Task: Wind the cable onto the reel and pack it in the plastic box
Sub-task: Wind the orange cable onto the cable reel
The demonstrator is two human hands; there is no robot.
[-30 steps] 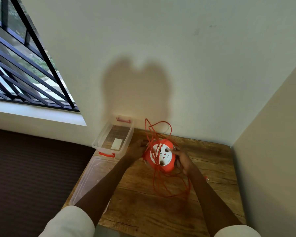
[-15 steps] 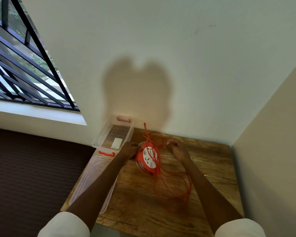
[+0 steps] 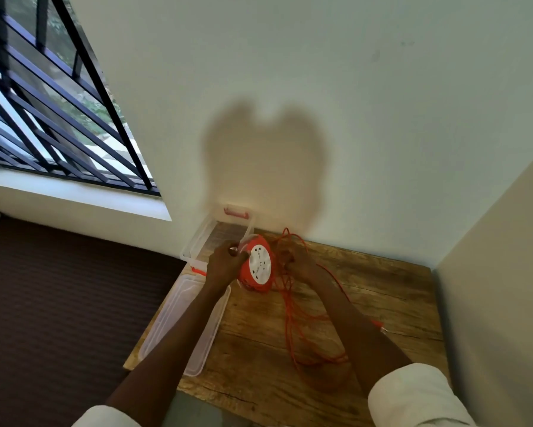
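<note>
Clearly early: most orange cable (image 3: pixel 292 328) lies loose on the wooden table (image 3: pixel 382 291); left hand (image 3: pixel 225 263) grips the socket reel (image 3: pixel 257 265), right hand (image 3: pixel 296 261) pinches cable beside it; clear plastic box (image 3: pixel 197 241) behind holds no reel yet

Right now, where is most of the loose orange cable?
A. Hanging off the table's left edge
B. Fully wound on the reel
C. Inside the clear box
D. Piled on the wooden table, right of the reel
D: loops of the orange cable lie on the wooden table, right of the reel; the clear box holds none.
</note>
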